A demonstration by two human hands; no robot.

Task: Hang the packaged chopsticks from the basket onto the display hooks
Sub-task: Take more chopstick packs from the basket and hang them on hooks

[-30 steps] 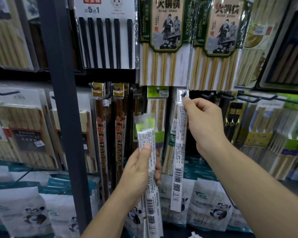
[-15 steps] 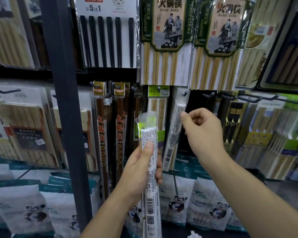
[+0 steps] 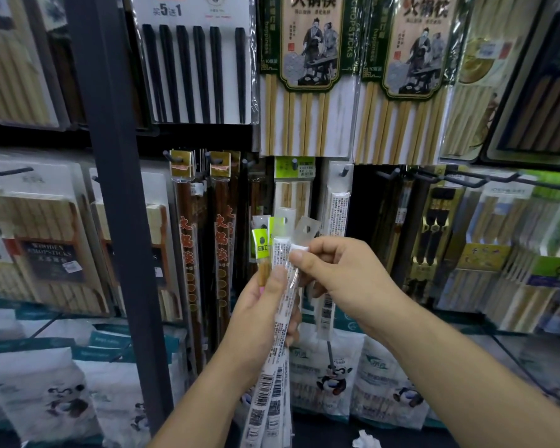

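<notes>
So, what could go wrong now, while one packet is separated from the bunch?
1. The left hand holds several slim packets loosely; pulling with the right hand may drag others out.
2. The clear hang tab could tear.
3. The packet already on the hook hangs close behind and might be knocked off.

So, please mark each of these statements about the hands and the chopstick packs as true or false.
1. The left hand holds a bundle of narrow chopstick packs. True.
2. The right hand is hanging a pack on a hook. False: its fingers pinch the top of one pack in the bundle.
3. A white-label pack hangs on the hook behind the hands. True.
4. The black chopsticks hang below the hands. False: they hang above, upper left.
</notes>
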